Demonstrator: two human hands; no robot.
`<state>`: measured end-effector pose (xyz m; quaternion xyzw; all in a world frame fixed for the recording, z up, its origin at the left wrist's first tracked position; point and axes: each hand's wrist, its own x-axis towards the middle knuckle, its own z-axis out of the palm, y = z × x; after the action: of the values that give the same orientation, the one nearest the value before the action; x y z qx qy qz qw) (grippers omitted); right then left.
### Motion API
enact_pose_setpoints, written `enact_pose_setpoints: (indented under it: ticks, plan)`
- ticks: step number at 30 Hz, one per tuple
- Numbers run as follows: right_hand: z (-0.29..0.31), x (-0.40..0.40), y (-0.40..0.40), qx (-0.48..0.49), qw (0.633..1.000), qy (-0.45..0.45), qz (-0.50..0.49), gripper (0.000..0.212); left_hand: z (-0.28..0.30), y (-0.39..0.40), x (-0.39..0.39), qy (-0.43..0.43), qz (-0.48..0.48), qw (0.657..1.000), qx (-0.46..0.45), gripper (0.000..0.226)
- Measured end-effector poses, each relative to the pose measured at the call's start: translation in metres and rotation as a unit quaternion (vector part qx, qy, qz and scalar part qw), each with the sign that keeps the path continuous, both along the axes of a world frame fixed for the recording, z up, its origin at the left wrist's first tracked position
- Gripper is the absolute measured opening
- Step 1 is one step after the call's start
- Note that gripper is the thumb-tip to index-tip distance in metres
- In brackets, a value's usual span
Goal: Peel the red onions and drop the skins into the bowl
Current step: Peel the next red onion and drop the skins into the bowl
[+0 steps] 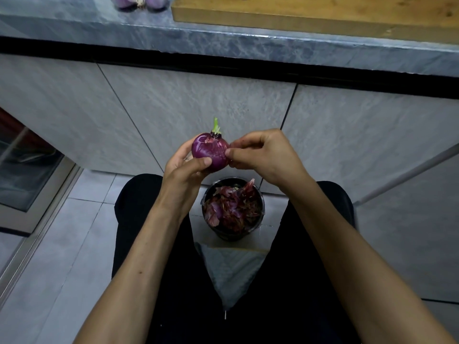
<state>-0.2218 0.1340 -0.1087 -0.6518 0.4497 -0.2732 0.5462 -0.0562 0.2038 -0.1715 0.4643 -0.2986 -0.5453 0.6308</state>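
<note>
A red onion (210, 151) with a small green sprout on top is held in front of me, above my lap. My left hand (183, 167) cups it from below and the left, thumb across its lower front. My right hand (263, 155) pinches at the onion's right side with thumb and fingertips; whether a strip of skin is between them I cannot tell. Below the hands, a black bowl (232, 235) stands on the floor between my knees, filled with purple-red onion skins (232, 207).
A grey stone counter (223, 38) runs across the top, with a wooden cutting board (323, 11) at the right and two peeled onions (139, 1) at its far left edge. Tiled cabinet fronts stand behind the bowl. A glass-fronted appliance (27, 170) is at the left.
</note>
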Motion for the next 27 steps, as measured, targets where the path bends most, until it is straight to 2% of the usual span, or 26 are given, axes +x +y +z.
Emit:
enact_pose_setpoints:
  ticks: [6, 15, 20, 24, 27]
  plan:
    - [-0.003, -0.002, 0.001, 0.011, 1.0, -0.01, -0.018, 0.006, -0.001, 0.002, -0.002, -0.014, -0.004, 1.0, 0.009, 0.081]
    - [-0.009, 0.001, 0.009, -0.11, 0.99, 0.076, -0.055, 0.008, 0.002, 0.005, -0.009, -0.041, 0.022, 0.999, 0.013, 0.078]
    - [-0.011, 0.002, 0.014, -0.151, 0.981, 0.085, -0.084, 0.007, 0.003, 0.007, -0.015, -0.036, 0.024, 0.999, 0.015, 0.076]
    - [-0.018, 0.003, 0.015, -0.135, 0.982, 0.06, -0.115, 0.007, 0.002, 0.009, -0.017, -0.018, 0.025, 0.999, 0.015, 0.081]
    - [-0.022, 0.003, 0.016, -0.079, 0.986, 0.0, -0.15, 0.009, -0.001, 0.009, -0.02, 0.023, 0.026, 0.999, 0.008, 0.083]
